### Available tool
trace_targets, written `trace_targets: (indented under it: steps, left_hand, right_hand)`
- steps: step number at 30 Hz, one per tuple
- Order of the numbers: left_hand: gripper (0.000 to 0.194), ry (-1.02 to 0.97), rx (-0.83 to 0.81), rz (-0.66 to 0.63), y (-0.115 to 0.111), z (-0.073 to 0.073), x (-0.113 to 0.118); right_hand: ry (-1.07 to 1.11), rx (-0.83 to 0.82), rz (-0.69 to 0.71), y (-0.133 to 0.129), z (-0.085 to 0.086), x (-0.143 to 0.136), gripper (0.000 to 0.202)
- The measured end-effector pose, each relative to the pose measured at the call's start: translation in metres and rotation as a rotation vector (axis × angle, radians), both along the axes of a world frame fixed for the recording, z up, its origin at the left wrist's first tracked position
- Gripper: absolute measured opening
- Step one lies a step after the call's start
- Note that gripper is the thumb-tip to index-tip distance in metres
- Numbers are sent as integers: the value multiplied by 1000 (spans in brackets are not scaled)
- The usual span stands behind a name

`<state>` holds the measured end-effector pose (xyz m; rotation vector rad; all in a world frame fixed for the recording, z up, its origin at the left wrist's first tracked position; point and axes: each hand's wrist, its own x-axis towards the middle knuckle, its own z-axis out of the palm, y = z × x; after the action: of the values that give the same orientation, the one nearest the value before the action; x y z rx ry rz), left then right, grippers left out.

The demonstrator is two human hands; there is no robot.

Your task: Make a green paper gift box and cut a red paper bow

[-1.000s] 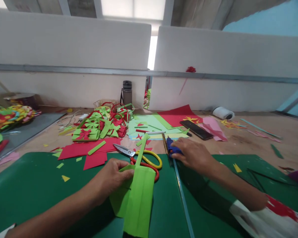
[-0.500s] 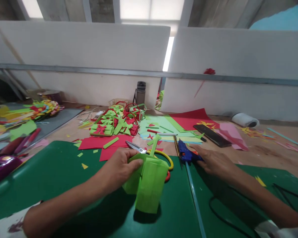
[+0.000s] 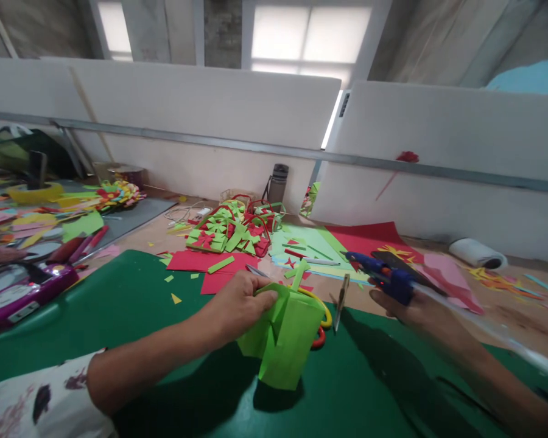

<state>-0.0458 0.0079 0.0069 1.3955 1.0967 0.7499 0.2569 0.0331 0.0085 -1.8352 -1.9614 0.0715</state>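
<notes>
My left hand point(image 3: 246, 304) pinches the upper edge of a folded light-green paper box point(image 3: 290, 340), which tilts just above the green mat. A narrow green strip point(image 3: 300, 275) sticks up from its top. Behind the box lie scissors point(image 3: 327, 311) with yellow and red handles, partly hidden. My right hand point(image 3: 404, 307) is closed round a blue glue gun point(image 3: 386, 275), raised off the table with its nozzle toward the left. A long clear glue stick point(image 3: 488, 328) runs out of its back. Between the hands, a slim brownish tool point(image 3: 342, 298) stands tilted, its kind unclear.
A pile of green and red paper pieces point(image 3: 232, 228) lies ahead, near a dark bottle point(image 3: 277, 184). Red sheets point(image 3: 187, 260) and a dark phone point(image 3: 404, 267) lie on the table. At left sits a purple device point(image 3: 31, 292). The green mat point(image 3: 132, 298) covers the near side.
My right hand has lifted the glue gun off the mat and moved it right, its glue stick swinging up. My left hand still holds the green box. The view has shifted left and upward.
</notes>
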Motion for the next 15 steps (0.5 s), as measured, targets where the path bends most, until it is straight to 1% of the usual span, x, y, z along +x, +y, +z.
trace_targets:
  steps: [1,2,3,5,7,10,12,13,15]
  left_hand:
    - [23,-21,-18,-1,0,0,0]
    - [23,-45,-36,-5,0,0,0]
    - [22,-66,-48,-14,1,0,0]
    - [22,-62,-29,-32,1,2,-1]
    - [21,30,56,-46,2,3,-4]
    - [18,193,214,-68,3,3,-7]
    - [18,253,281,-75,5,2,-8]
    - [19,272,304,-74,5,2,-9]
    - [22,302,331,-67,6,0,-9]
  right_hand:
    - [91,-48,17,-4,1,-7,31]
    - [180,-81,84,-9,3,-14,33]
    - [241,-73,131,-14,4,-21,34]
    - [288,-78,157,-26,6,-33,31]
    - [290,-134,135,-37,4,-42,31]
    - [336,-130,85,-51,-4,-46,32]
    - [359,-130,48,-56,-8,-47,33]
    - [382,-132,53,-57,-9,-48,32]
    - [451,-128,133,-59,-6,-51,28]
